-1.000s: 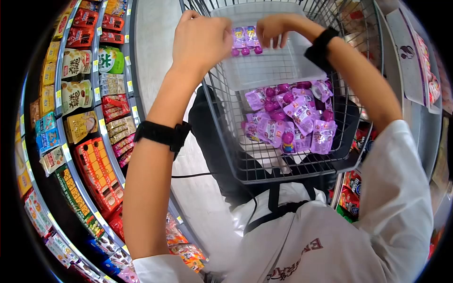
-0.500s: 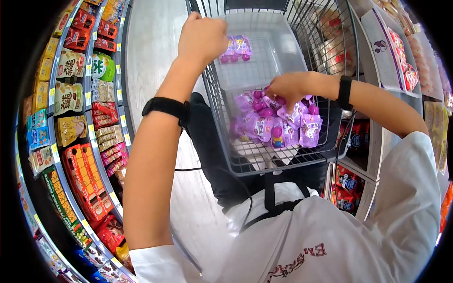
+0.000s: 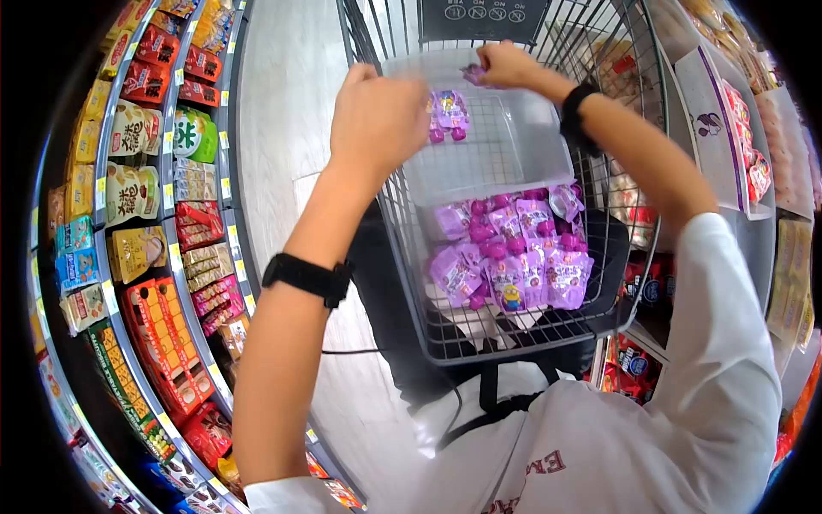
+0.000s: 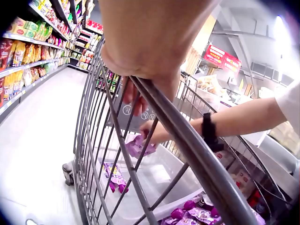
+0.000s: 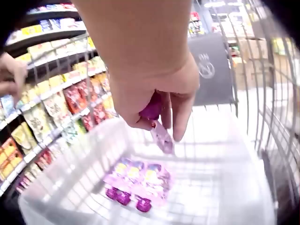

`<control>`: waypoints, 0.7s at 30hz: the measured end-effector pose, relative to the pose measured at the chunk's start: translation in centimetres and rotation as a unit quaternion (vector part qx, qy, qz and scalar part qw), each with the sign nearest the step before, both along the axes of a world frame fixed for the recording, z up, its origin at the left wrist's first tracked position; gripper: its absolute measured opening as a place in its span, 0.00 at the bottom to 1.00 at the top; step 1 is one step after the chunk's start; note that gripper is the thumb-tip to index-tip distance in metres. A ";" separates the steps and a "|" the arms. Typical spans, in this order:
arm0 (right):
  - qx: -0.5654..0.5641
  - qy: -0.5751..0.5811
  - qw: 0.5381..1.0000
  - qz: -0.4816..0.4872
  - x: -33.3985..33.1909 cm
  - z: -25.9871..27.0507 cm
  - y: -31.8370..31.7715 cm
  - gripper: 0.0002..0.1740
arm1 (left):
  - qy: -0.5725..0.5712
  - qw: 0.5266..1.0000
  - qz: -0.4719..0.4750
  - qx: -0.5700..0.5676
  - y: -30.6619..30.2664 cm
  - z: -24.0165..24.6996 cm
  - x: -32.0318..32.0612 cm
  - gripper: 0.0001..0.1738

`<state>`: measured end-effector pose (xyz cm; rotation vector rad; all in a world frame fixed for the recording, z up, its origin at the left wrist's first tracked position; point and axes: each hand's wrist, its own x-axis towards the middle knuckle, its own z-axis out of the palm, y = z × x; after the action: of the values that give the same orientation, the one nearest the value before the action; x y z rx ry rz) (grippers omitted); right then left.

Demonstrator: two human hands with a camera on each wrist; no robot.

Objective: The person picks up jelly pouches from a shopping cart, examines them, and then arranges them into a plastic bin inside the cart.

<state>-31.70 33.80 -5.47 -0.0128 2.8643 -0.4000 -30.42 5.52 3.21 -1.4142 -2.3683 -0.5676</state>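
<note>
My right hand (image 3: pixel 507 65) is over the far end of a clear plastic bin (image 3: pixel 531 167) in the shopping cart. It pinches a small purple spouted pouch (image 5: pixel 162 138) by its dark purple cap, the pouch hanging below the fingers in the right wrist view. Several matching pouches (image 5: pixel 140 180) lie side by side on the bin's floor, caps pointing toward me. My left hand (image 3: pixel 381 120) is at the cart's left rim (image 4: pixel 180 136), its fingers hanging loosely down past the bar. A pile of loose purple pouches (image 3: pixel 514 274) fills the near end of the cart.
Snack shelves (image 3: pixel 163 214) line the left side, across a pale floor (image 3: pixel 282 103). At right stand a display box (image 3: pixel 706 128) and more packaged goods. The cart's wire sides surround the bin, with a dark sign panel (image 3: pixel 484 19) at its far end.
From the bin my right hand reached back to the near pile, then moved forward over the bin with a pouch. The left hand has stayed near the cart's left rim.
</note>
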 end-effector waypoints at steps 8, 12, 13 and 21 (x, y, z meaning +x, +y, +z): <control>-0.013 0.021 0.997 0.070 2.4 -12.7 -3.1 0.16 | -0.011 1.000 0.008 -0.018 0.1 0.4 -0.3 0.06; 0.034 0.035 0.989 0.141 2.6 -14.8 -1.9 0.16 | -0.008 1.000 0.007 -0.011 0.4 0.2 -0.3 0.07; 0.028 0.049 0.984 0.168 2.2 -14.9 -1.7 0.15 | -0.006 1.000 0.009 -0.009 0.5 0.1 -0.5 0.07; -0.221 -0.474 0.843 0.122 5.8 5.6 -12.6 0.12 | 0.051 0.998 0.006 -0.025 0.3 -0.7 -0.7 0.07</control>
<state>-25.93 21.18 0.12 -0.2006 1.7227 -0.7464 -31.17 5.80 2.48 -1.4139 -2.3241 -0.4270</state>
